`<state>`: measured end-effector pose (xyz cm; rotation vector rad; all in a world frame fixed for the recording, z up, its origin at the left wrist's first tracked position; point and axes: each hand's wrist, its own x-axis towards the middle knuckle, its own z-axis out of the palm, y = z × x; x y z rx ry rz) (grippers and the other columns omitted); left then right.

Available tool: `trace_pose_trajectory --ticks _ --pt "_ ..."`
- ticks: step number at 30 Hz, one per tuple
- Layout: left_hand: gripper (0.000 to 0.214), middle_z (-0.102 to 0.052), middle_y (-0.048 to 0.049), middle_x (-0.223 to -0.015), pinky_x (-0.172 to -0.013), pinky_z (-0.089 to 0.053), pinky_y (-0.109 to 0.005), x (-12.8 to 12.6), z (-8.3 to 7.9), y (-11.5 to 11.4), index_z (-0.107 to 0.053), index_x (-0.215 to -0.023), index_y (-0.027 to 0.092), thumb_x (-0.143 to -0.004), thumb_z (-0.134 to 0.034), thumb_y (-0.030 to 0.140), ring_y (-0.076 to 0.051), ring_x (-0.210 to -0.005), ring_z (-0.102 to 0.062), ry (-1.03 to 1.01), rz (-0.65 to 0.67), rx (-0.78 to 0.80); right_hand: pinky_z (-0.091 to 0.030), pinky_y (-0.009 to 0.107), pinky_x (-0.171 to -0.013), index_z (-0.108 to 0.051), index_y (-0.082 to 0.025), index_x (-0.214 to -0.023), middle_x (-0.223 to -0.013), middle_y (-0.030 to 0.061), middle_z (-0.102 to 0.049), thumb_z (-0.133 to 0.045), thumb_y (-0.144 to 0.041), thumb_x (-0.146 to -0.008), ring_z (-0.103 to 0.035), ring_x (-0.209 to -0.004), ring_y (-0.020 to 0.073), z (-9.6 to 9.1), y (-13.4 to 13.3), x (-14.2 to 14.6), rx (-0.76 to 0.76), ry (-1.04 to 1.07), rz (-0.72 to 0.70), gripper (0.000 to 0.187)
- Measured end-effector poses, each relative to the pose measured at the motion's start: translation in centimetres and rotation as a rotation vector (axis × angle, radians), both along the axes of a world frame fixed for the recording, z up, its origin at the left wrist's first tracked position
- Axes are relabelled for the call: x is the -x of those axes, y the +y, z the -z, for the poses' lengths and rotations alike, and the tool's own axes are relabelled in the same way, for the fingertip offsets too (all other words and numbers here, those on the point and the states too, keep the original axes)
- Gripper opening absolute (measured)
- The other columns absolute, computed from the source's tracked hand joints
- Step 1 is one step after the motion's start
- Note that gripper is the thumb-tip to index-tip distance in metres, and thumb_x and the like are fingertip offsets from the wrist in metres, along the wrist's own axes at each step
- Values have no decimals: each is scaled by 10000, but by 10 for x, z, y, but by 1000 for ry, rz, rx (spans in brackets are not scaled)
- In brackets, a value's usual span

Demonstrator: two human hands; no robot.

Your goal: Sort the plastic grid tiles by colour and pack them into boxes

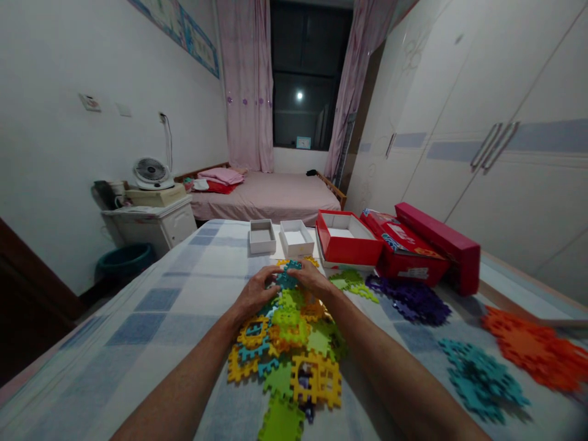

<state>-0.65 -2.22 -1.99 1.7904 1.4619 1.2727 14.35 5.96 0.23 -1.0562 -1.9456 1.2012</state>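
A teal interlocking toy tile (288,278) with toothed edges is between my hands, over the far end of a mixed pile. My right hand (313,278) is closed on its right side, thumb and fingers bent. At its left edge, my left hand (258,293) has its fingers curled against the tile; its exact grip is small and partly hidden. Nearer to me, the pile holds yellow window-frame tiles (316,378), lime green tiles (283,419) and several teal ones. More yellow pieces show just behind my fingers.
Two small white boxes (297,244) and a red open box (351,248) stand at the table's far side, beside a red carton (408,254) and a long red box (441,245). To the right lie purple tiles (413,300), teal tiles (484,380) and orange tiles (535,349).
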Motion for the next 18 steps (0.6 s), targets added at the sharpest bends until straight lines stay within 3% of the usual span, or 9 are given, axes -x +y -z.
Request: trace_pose_trajectory --ticks 5,9,14,18 --pt "562 -618 -108 -1173 -856 -520 -416 -2 -4 -3 -524 -1218 164 -685 -615 317 -236 -967 -630 -93 -9 64 -449 258 -625 -563 -165 -758 -667 -10 -555 -568 -179 -638 -521 -638 131 -15 -16 4 -65 68 106 120" --pt "640 -640 -116 -1112 -811 -543 -409 0 -5 -4 -498 -1246 135 -701 -601 455 -238 -945 -636 -57 -70 128 -436 286 -776 -549 -181 -995 -844 3 -576 -540 -181 -700 -531 -778 139 -44 -25 -20 -197 90 284 295" --pt "568 -675 -101 -1072 -925 -488 -404 3 -4 -2 -621 -1064 144 -680 -581 561 -249 -972 -641 113 -99 139 -436 272 -799 -528 -182 -1112 -1000 25 -595 -519 -213 -743 -554 -862 139 -75 -65 -105 -296 57 249 370" --pt "521 -683 -75 -1054 -923 -486 -373 4 -4 -3 -649 -995 170 -688 -563 581 -240 -967 -641 180 -103 102 -443 274 -795 -544 -214 -1138 -1064 28 -609 -487 -245 -790 -573 -898 153 -71 -110 -185 -267 -137 285 354"
